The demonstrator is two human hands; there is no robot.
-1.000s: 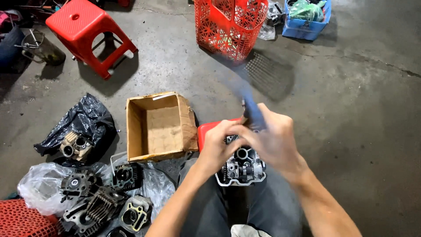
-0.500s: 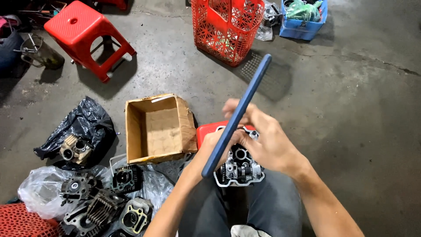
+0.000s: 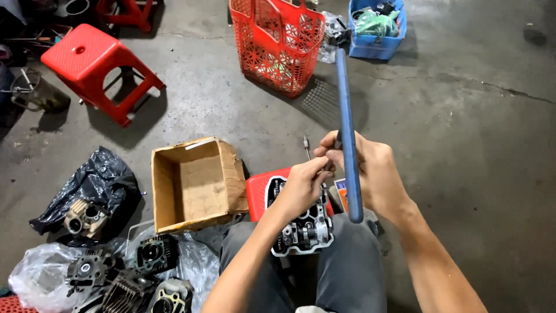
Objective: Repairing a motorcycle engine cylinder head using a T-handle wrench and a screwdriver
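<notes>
The right hand (image 3: 379, 174) is wrapped tight around a long blue bar (image 3: 347, 133) that stands almost straight up, and the left hand (image 3: 301, 185) pinches something small just beside it, though what it holds is too small to tell. Right under both hands sits a grey metal engine part (image 3: 304, 232) with holes and springs, resting on a low red stool (image 3: 259, 191). An open cardboard box (image 3: 194, 182) lies on the floor to the left of the engine part.
</notes>
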